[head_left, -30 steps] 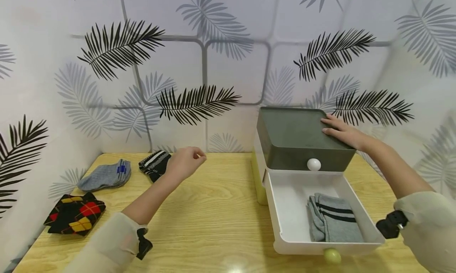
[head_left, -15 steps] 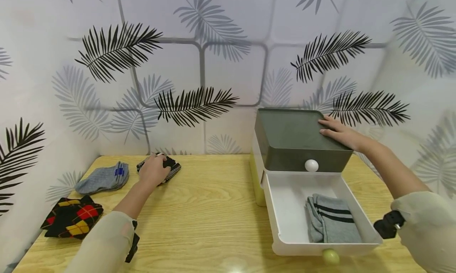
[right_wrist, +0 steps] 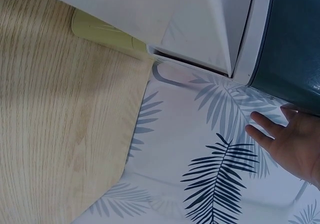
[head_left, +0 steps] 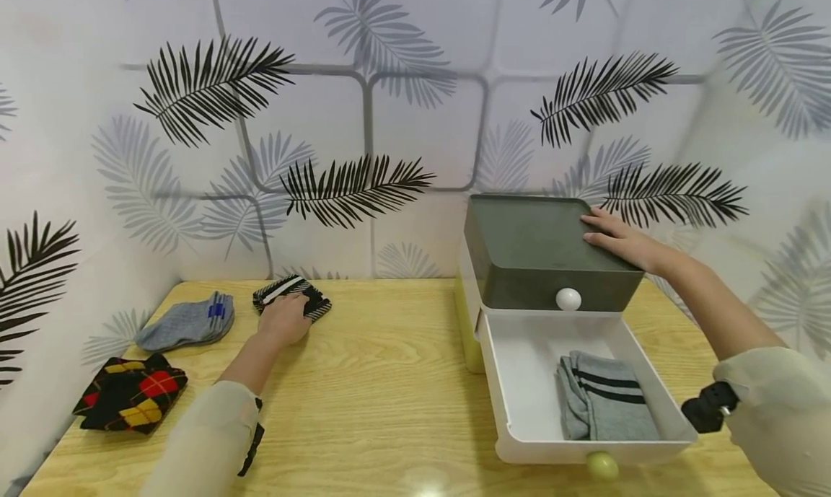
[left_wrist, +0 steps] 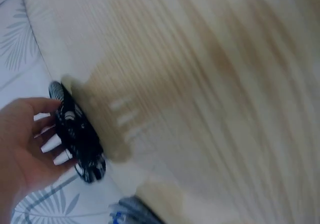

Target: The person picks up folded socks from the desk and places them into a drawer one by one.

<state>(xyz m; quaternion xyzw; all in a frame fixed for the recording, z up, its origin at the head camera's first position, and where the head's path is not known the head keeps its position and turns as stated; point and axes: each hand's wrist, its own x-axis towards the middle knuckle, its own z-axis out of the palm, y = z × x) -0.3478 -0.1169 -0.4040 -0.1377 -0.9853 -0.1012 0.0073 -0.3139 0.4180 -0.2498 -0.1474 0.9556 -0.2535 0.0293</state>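
A folded black-and-white patterned pair of socks (head_left: 311,301) lies at the back of the table, left of the middle. My left hand (head_left: 284,319) reaches over its near edge; in the left wrist view, the spread fingers (left_wrist: 46,134) touch the socks with their tips. On the right, my right hand (head_left: 617,239) rests on the dark grey top of a small drawer unit (head_left: 532,230), fingers extended over its right edge. Its white lower drawer (head_left: 519,381) is pulled out and contains a folded grey pair of socks (head_left: 613,403) with black stripes.
To the left lie grey socks (head_left: 188,322) with a blue mark and, nearer, argyle socks (head_left: 133,394) in black, red and yellow. A leaf-patterned wall (head_left: 415,122) closes off the back of the wooden table (head_left: 376,410). The drawer's front overhangs towards me.
My left hand has moved left from beside the black-and-white socks onto them, then drawn slightly back towards me. The right hand stays on the drawer unit.
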